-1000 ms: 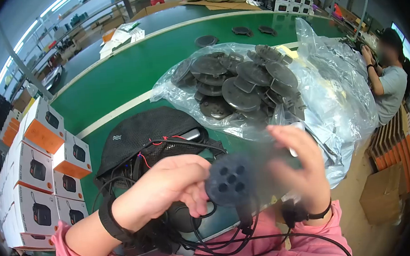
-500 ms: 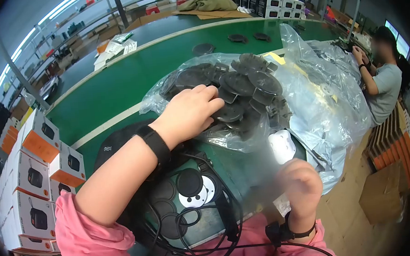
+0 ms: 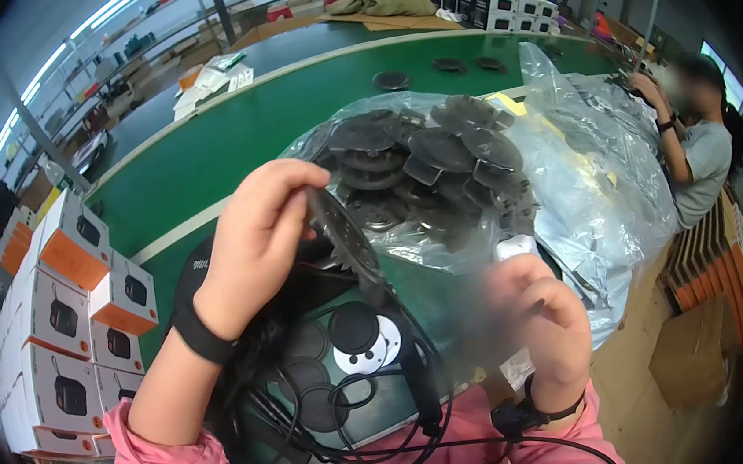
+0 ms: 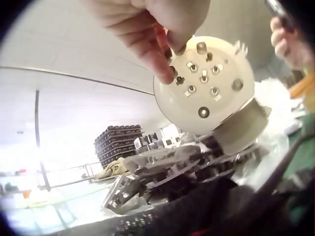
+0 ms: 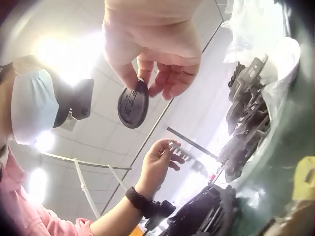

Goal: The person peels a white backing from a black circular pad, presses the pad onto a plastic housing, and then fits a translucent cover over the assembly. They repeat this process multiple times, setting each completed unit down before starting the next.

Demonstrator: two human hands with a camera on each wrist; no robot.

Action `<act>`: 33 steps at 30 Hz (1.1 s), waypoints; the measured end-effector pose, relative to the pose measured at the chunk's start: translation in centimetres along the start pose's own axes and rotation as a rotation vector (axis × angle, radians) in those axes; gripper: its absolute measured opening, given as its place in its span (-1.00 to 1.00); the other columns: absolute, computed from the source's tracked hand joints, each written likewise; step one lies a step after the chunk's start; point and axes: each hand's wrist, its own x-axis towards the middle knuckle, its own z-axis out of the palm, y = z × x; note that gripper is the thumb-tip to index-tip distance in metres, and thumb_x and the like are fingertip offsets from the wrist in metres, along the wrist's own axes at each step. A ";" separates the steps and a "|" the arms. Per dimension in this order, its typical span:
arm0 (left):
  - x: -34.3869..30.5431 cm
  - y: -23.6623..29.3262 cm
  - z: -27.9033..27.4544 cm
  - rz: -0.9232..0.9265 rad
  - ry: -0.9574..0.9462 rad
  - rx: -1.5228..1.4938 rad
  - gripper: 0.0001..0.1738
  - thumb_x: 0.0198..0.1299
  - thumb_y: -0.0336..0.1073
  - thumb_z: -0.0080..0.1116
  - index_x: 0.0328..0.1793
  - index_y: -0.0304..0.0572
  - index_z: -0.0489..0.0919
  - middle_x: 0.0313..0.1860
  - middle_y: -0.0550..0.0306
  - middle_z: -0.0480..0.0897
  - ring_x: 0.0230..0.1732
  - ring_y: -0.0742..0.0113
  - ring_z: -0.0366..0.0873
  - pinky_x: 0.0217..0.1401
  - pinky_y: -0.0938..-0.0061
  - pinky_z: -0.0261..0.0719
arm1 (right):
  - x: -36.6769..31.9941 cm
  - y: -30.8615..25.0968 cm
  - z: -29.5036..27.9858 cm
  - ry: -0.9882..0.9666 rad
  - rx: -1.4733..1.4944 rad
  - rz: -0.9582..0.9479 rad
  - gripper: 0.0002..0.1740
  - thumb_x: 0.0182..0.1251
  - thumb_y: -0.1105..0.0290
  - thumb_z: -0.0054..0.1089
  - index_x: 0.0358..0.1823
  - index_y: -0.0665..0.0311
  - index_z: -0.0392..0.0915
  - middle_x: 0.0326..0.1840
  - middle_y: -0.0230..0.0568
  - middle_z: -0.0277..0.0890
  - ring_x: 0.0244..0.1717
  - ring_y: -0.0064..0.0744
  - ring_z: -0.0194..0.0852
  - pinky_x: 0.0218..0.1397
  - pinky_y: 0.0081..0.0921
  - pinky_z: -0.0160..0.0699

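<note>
My left hand (image 3: 257, 233) pinches a round black plastic cover (image 3: 343, 233) by its edge, tilted nearly on edge above the table. In the left wrist view the cover (image 4: 204, 83) shows its inner face, with several metal contacts, round posts and a flap at one side. My right hand (image 3: 554, 322) is raised at the right; its fingers pinch a small dark round pad (image 5: 133, 104), as the right wrist view shows. A blur hides that pad in the head view. Behind the left hand lies a pile of similar black covers (image 3: 445, 159) on clear plastic.
Dark round pads (image 3: 312, 405) and white discs (image 3: 361, 361) lie before me among black cables (image 3: 391, 451). Orange-and-white boxes (image 3: 56, 313) are stacked at left. A plastic bag (image 3: 597, 186) spreads at right; another person (image 3: 704, 145) sits beyond it.
My left hand left the dark holed pad near my lap, reached to the pile, and came back toward me with a black cover. The right hand stays at the right, fingers bent.
</note>
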 end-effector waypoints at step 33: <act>-10.2 -0.5 -1.7 -0.628 0.319 -0.823 -0.80 0.14 -0.54 -0.07 -0.09 -0.32 0.40 -0.20 0.29 0.47 -0.19 0.64 0.38 -0.09 0.70 0.36 | 6.8 6.4 8.6 -0.256 -0.254 -0.159 -0.82 0.09 0.58 0.03 -0.24 0.39 0.46 -0.08 -0.12 0.36 -0.08 -0.32 0.32 -0.05 -0.45 0.29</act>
